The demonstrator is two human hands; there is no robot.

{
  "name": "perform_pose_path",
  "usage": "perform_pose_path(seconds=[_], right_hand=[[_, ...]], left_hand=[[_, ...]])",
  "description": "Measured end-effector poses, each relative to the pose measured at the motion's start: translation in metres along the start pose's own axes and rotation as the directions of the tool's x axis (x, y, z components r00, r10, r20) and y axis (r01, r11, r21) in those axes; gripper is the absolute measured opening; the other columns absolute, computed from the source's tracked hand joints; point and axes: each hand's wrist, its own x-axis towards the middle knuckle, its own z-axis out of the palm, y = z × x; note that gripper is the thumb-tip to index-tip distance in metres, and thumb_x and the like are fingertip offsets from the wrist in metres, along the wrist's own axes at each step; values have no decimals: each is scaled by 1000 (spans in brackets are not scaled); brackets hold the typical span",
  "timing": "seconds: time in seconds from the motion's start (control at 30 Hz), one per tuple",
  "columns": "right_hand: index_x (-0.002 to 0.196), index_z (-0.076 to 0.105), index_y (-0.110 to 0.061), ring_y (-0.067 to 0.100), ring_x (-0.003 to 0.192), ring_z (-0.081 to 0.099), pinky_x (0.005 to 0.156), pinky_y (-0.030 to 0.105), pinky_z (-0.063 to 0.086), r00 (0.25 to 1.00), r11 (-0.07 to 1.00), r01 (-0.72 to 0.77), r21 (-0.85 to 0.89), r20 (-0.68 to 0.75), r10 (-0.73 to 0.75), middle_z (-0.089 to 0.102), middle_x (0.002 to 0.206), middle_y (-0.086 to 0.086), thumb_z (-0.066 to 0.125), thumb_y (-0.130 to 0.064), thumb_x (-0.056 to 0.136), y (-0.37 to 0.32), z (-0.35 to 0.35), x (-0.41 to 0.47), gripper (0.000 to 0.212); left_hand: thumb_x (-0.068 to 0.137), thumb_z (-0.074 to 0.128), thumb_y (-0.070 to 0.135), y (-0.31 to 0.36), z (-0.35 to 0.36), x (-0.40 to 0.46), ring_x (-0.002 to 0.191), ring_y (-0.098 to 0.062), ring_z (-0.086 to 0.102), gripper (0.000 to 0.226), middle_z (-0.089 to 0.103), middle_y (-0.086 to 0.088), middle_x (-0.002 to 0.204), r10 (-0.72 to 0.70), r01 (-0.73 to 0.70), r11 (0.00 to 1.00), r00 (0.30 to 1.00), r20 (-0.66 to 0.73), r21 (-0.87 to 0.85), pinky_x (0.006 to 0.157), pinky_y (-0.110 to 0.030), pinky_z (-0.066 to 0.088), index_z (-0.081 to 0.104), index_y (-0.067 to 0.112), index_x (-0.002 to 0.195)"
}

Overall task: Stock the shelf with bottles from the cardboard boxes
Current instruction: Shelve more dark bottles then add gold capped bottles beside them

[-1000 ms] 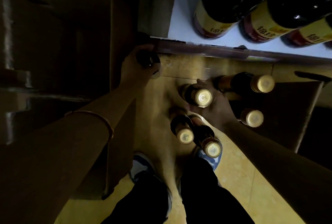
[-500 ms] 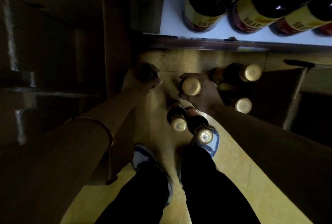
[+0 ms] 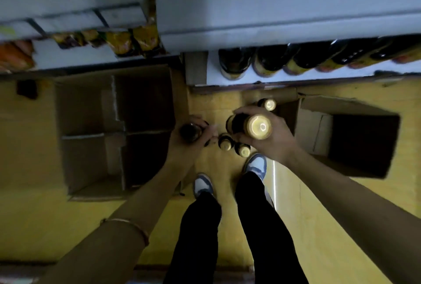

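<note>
Bottles fill both our hands: our right hand (image 3: 268, 140) grips a gold-capped bottle (image 3: 250, 126), our left hand (image 3: 193, 137) wraps a dark bottle (image 3: 190, 133), both above the floor between the cardboard boxes (image 3: 114, 133). We judge the carry underway; next we lift them onto the shelf (image 3: 273, 76).

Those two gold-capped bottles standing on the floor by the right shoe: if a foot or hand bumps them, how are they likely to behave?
The two standing bottles look tall and narrow, so probably tip easily. Their round bodies would likely roll on the smooth yellow floor. They stand right beside the right shoe, so a step could knock them; whether glass or plastic, I cannot tell.
</note>
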Motion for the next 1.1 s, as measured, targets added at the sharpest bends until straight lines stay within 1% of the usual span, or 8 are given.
perform_pose_path(seconds=[0.13,0.27,0.37,0.47,0.57,0.77,0.87,1.1], right_hand=[[111,64,-30,10,108,62,94,29,48,1000,999,20,-31,9,-20,68,116,-1,85,-7,70,-74,-41,-54,51],[111,70,-22,6,103,65,91,35,52,983,998,51,-47,-173,-59,71,110,-6,87,-19,71,-143,-70,-117,43],[103,71,-28,0,97,65,89,28,52,946,995,77,-69,-309,-95,72,99,-10,85,-18,72,-198,-89,-158,35],[92,66,-39,-16,89,59,80,8,46,905,986,93,-135,-402,-141,65,90,-23,83,-21,72,-253,-110,-196,32],[95,74,-19,-8,89,64,75,7,48,878,987,91,-130,-457,-141,71,93,-15,83,-22,72,-296,-131,-230,25],[85,74,-21,3,88,68,80,29,58,786,978,147,-146,-583,-206,75,89,-8,81,-16,68,-366,-158,-296,19],[81,75,-14,9,88,70,81,37,59,738,968,174,-179,-627,-249,75,87,-6,81,-24,67,-393,-171,-323,18],[77,77,-15,7,83,68,73,24,55,650,960,144,-240,-708,-274,74,82,-8,76,-26,69,-437,-203,-388,14]], left_hand=[[78,73,32,69,-24,-47,104,-9,62,32,65,0,102,274,-274,962,958,89,-12,96,-20,43,63,2,81],[79,76,27,137,-44,-90,110,4,58,18,69,7,99,425,-441,898,872,243,12,104,-20,39,66,12,77],[75,73,42,189,-62,-120,100,0,65,11,72,10,88,497,-539,841,806,321,52,91,-24,50,64,37,74],[76,72,53,240,-84,-151,83,-9,70,24,72,8,84,611,-703,709,653,448,57,75,-39,56,68,29,74],[80,69,52,285,-99,-181,74,-10,70,26,72,8,79,718,-831,556,487,497,11,66,-40,56,69,27,72],[77,65,47,354,-109,-233,60,-27,67,39,67,-7,61,860,-922,372,297,416,-110,56,-41,52,67,11,61],[74,64,45,386,-108,-254,60,-35,63,47,64,-18,60,895,-929,329,248,370,-173,55,-45,51,64,0,58],[75,66,38,464,-93,-311,60,-36,61,50,64,-22,63,913,-916,221,74,400,-335,58,-47,47,62,-10,62]])
